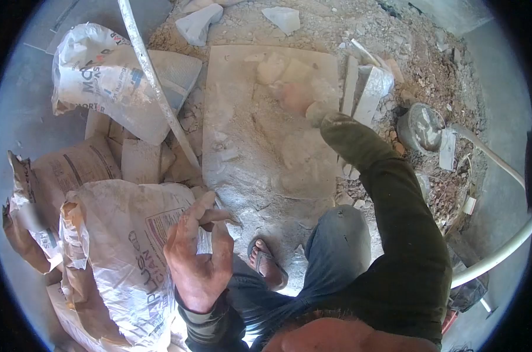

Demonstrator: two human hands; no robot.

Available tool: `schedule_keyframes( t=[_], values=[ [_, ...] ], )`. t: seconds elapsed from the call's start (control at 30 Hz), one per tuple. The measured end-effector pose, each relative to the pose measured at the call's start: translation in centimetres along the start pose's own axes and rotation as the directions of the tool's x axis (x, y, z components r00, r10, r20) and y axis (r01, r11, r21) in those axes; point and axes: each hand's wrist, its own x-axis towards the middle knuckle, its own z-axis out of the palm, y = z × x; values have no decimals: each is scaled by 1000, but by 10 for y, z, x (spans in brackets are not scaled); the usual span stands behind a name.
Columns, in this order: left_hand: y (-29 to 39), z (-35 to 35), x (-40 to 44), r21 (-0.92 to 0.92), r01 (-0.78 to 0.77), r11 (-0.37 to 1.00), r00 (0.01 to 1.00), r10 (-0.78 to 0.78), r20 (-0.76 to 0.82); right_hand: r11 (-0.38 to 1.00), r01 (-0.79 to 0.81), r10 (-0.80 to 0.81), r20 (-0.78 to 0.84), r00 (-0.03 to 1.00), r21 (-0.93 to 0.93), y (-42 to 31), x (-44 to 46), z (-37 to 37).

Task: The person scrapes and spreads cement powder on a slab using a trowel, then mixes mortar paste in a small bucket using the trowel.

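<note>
My left hand (197, 258) is raised beside the paper sack nearest me, fingers loosely bent and apart, with nothing visible in them. My right arm reaches forward in a dark green sleeve. Over the far part of a dusty flat board (219, 76), my right hand (296, 98) is blurred by motion and dust, so its fingers and anything in them cannot be made out. Grey powder and small lumps (278, 129) cover the board. Pale, hazy shapes lie just beyond the right hand.
On the left are an open paper sack (125, 252), a brown sack (72, 167) and a mortar bag (125, 76), with a pale pole (154, 79) leaning across. To the right are rubble (430, 70), a dusty bucket (420, 128) and a white hose (495, 255). My sandalled foot (269, 264) is near the board.
</note>
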Motion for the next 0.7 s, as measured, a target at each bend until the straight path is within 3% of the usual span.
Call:
schedule_keyframes(
  t=[0.1, 0.23, 0.27, 0.3, 0.37, 0.47, 0.5, 0.57, 0.63, 0.7],
  values=[
    [-5, 6, 7, -37, -20, 999, 1000, 20, -18, 976, -218, 208, 252, 945, 14, 8, -16, -9],
    [-9, 4, 12, -64, -7, 998, 1000, 7, -7, 891, -433, 450, -141, 882, 133, 70, -98, -39],
    [-9, 3, 13, -66, 18, 998, 1000, -18, 8, 662, -570, 674, -55, 737, 486, 75, -117, -46],
    [-8, 1, 13, -66, 44, 997, 999, -43, 21, 306, -590, 814, 116, 570, 747, 81, -136, -53],
    [-9, -1, 13, -56, 56, 997, 998, -55, 24, -126, -494, 874, 332, 354, 860, 108, -195, -5],
    [-15, 4, 13, -34, 25, 999, 999, -25, 21, 118, -654, 843, 273, 464, 747, 84, -218, 71],
    [-15, 5, 14, -34, 14, 999, 1000, -13, 23, 268, -706, 856, 175, 487, 656, 59, -197, 77],
    [-12, 9, 16, -16, 1, 1000, 999, -1, 39, 200, -764, 935, 114, 337, 613, 16, -140, 141],
    [-11, 11, 15, 22, 8, 1000, 998, -9, 61, -70, -685, 958, 240, 157, 725, 11, -121, 197],
    [-11, 15, 14, -1, 7, 1000, 999, -7, 40, -208, -570, 910, 370, 185, 795, 4, -112, 195]
  ],
)
